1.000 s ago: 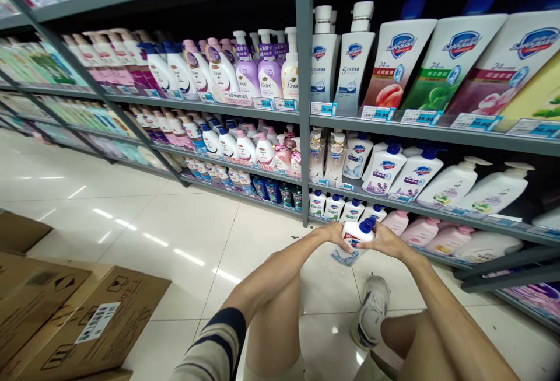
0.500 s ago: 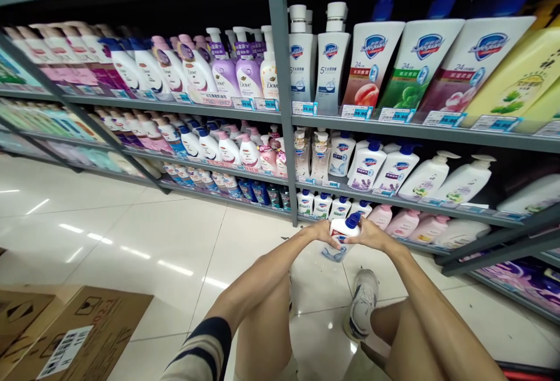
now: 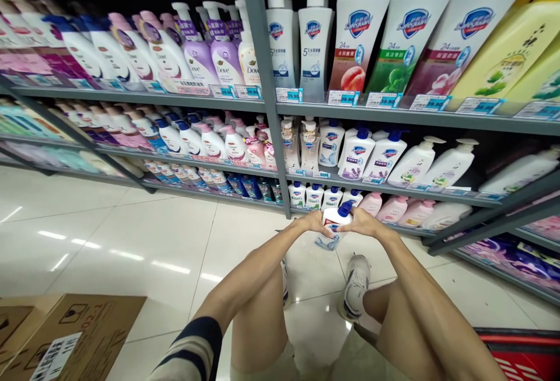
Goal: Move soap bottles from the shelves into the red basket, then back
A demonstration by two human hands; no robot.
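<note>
White bottle (image 3: 336, 219) sits clasped between my left hand (image 3: 315, 223) and right hand (image 3: 364, 224), fingers clamped on both sides, blue cap tilted toward the bottom shelf (image 3: 394, 229)

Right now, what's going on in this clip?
A person crouches in a shop aisle, both hands out in front by the lowest shelf. The left hand and right hand together grip a small white pump bottle with a blue cap, held just above the floor beside matching small bottles on the bottom shelf. A cardboard box sits on the floor to the left.
</note>
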